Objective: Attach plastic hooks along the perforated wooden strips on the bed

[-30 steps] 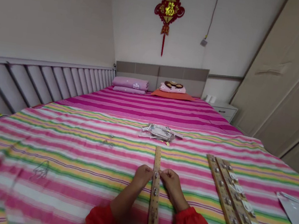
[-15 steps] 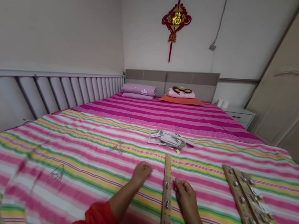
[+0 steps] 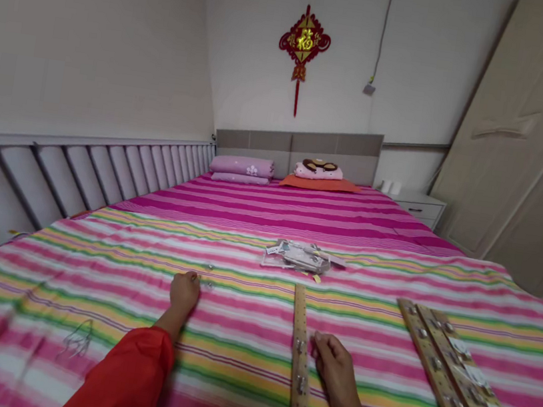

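Observation:
My left hand (image 3: 184, 291) reaches out over the striped cloth, its fingers closed together beside a few small shiny clear pieces (image 3: 210, 267). Whatever those fingers pinch, if anything, is too small to make out. My right hand (image 3: 334, 372) is just right of a narrow wooden strip (image 3: 299, 322) with rows of holes, thumb and fingertips pressed together close to the strip's edge. I cannot make out what is between them. Several small shiny metal fittings (image 3: 300, 384) sit along the near part of the strip.
More wooden strips (image 3: 436, 363) with metal fittings and white round pieces lie together at the right. Clear plastic packets (image 3: 298, 256) rest farther back on the striped cloth (image 3: 139, 279). A tangle of thin wire or thread (image 3: 78, 339) lies at the left.
My left hand has moved left and away from the strip, over to the small clear pieces. My right hand stays beside the strip. The view has shifted slightly.

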`<state>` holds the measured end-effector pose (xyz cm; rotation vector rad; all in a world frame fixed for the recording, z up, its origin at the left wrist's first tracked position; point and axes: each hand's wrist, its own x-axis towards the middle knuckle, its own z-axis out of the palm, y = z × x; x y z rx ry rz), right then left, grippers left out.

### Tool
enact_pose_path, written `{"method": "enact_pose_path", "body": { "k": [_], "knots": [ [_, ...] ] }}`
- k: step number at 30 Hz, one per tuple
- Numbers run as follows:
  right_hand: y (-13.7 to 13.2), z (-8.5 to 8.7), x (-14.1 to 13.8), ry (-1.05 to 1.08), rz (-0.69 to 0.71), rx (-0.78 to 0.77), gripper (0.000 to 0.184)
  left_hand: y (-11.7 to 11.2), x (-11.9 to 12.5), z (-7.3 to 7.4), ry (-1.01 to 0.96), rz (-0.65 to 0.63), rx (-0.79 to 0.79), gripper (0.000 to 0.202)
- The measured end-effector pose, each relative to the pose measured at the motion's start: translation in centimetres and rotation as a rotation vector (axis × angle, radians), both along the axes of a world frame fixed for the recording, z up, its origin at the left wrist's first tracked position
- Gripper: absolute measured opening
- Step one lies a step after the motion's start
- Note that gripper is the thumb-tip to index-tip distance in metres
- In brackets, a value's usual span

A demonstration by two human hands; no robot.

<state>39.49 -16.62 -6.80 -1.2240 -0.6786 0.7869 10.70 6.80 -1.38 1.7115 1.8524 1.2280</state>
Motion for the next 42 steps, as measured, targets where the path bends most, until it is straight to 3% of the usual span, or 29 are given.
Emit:
{"method": "enact_pose_path", "body": {
  "k": [6,13,18,19,22,25,29,34,37,42],
  "knots": [
    [0.0,0.0,0.0,-0.030,-0.001,0.015,0.041,-0.1,-0.8,0.3,-0.143,0.007,-0.009,0.010],
    [0.0,0.3,0.0,-0.060,-0.007,0.015,0.044,-2.7,-0.9,2.3,-0.554,0.079,-0.059,0.005],
    [-0.3,1.1,-0.1,-0.018,0.010,0.019,0.045,-9.5,1.2,3.6,-1.001,-0.205,-0.256,0.010],
    [-0.3,1.3,-0.2,-0.007,0.012,0.020,0.046,-11.4,1.7,3.6,-1.223,-0.285,-0.377,0.012],
    [-0.6,1.8,-0.5,0.013,0.012,0.017,0.046,-17.0,3.0,3.2,-1.384,-0.366,-0.521,0.016],
    [-0.8,2.2,-0.7,0.016,0.017,0.008,0.044,-21.6,4.4,3.1,-1.486,-0.370,-0.599,0.017],
    [-1.3,2.7,-0.8,0.021,0.021,0.005,0.040,-25.1,5.8,3.6,-1.476,-0.358,-0.605,0.020],
    [-3.2,4.2,-1.9,0.017,0.014,0.006,0.040,-26.8,6.2,4.2,-1.274,-0.387,-0.520,0.028],
    [-5.7,5.9,-3.9,-0.009,0.046,0.029,0.038,-27.8,5.9,4.9,-0.955,-0.452,-0.304,0.025],
    [-10.8,8.9,-8.3,0.048,0.238,0.050,0.035,-29.9,5.2,6.4,-0.416,-0.556,0.127,0.006]
  ]
}}
